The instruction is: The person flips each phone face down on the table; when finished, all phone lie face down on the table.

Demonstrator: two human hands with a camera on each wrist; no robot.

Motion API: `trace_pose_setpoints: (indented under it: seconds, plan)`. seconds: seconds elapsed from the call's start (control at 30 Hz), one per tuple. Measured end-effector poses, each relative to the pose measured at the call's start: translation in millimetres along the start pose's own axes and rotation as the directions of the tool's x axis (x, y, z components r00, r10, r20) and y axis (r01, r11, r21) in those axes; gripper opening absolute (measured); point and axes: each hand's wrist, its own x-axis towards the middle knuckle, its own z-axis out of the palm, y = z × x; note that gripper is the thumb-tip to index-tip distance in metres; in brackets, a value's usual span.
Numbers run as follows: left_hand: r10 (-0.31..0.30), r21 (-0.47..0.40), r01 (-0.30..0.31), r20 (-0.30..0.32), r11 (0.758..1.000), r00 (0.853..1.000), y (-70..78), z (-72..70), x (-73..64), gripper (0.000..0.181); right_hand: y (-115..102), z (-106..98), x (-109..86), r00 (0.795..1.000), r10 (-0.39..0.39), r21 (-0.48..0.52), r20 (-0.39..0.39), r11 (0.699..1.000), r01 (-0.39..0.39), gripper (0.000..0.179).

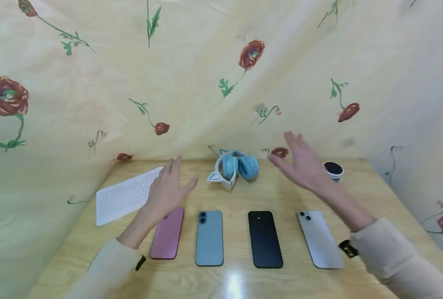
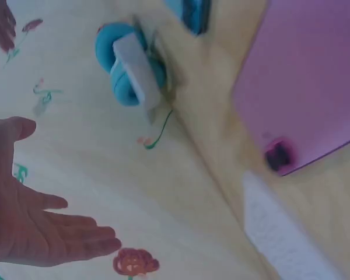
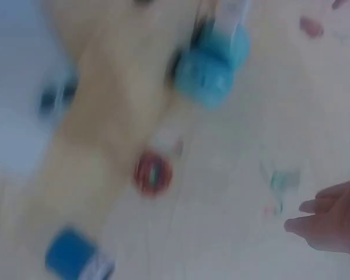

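Note:
With fingers straight and thumb apart, my left hand (image 1: 169,185) is in the air above the white keyboard (image 1: 120,199) and the pink phone (image 1: 168,236), holding nothing. My right hand (image 1: 304,166) is also raised, its fingers extended, over the table between the headphones and a small white container. Four kinds of phone lie in a row: the pink one, a light blue phone (image 1: 210,243), a black phone (image 1: 265,241) and a white phone (image 1: 320,243). Behind them sit blue and white cat-ear headphones (image 1: 229,170). The right wrist view is blurred.
A white container with a dark round top (image 1: 333,169) stands at the back right; its side looks blue in the right wrist view. Flower-patterned cloth (image 1: 195,83) hangs behind and beside the wooden table (image 1: 236,199). Light glares off the table's front.

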Motion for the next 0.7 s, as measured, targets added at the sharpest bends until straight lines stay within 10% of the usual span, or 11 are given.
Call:
trace_pose_setpoints:
  seconds: [0.33,0.7]
  plan:
    - [-0.128,0.111,0.121,0.059,0.986,0.990,-9.9,40.1,-77.7,0.085,-86.9,127.6,-0.3,0.975,-0.203,0.256,-0.086,0.942,0.219,0.058]
    - [-0.256,0.168,0.237,0.101,0.957,0.961,-23.7,58.1,-110.2,0.084,-138.7,199.5,-14.5,0.965,-0.246,0.081,0.094,0.968,0.239,0.055]
